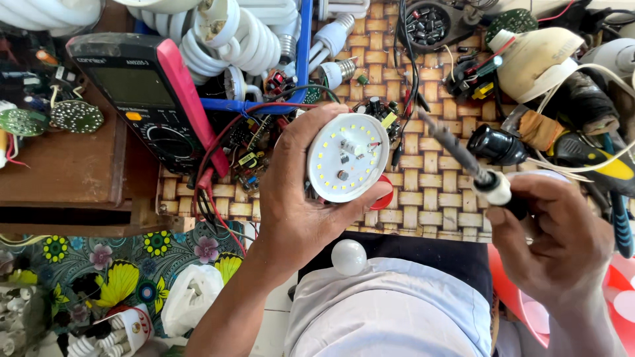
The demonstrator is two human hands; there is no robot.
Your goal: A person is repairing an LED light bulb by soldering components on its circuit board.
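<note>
My left hand [299, 198] grips a round white LED bulb board [347, 157], its face of small yellow LED chips turned up toward me. My right hand [559, 238] is closed on the handle of a soldering iron [463, 157], whose dark tip points up-left and hovers a little to the right of the board, apart from it. A small red round part [382, 196] shows just under the board by my left thumb. A white bulb dome [348, 256] rests on my lap.
A woven bamboo tabletop [423, 198] carries a black and red multimeter [149, 99] with its leads, spiral fluorescent lamps [231, 39], loose circuit boards [254, 142], a black lamp socket [497, 145] and a tray of capacitors [426, 26]. A wooden box [66, 165] stands left.
</note>
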